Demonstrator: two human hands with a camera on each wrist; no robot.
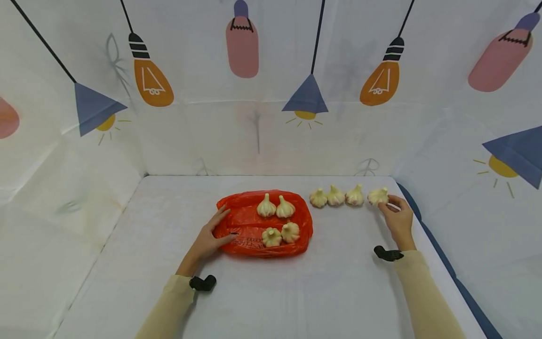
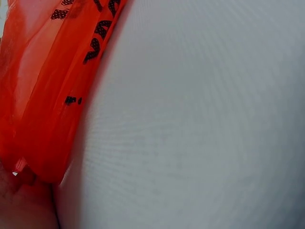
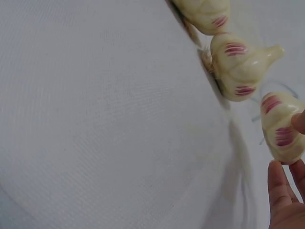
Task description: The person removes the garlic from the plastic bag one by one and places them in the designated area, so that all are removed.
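Head view: on the white table (image 1: pixel 338 292), the right hand (image 1: pixel 399 220) pinches a garlic bulb (image 1: pixel 376 197) by thumb and fingertips at its side — a grip that leaves the bulb's far side free beside its neighbours. Three loose bulbs (image 1: pixel 336 196) stand left of it in a close row along the back, so the held one lines up as a fourth, just apart. Whether it touches the table is hard to tell. Four more bulbs (image 1: pixel 285 207) sit on the red bag (image 1: pixel 241 217), in two pairs. Over its left edge the left hand (image 1: pixel 210 236) lies with fingers outstretched, clasping nothing — probably to keep the thin plastic flat and steady.
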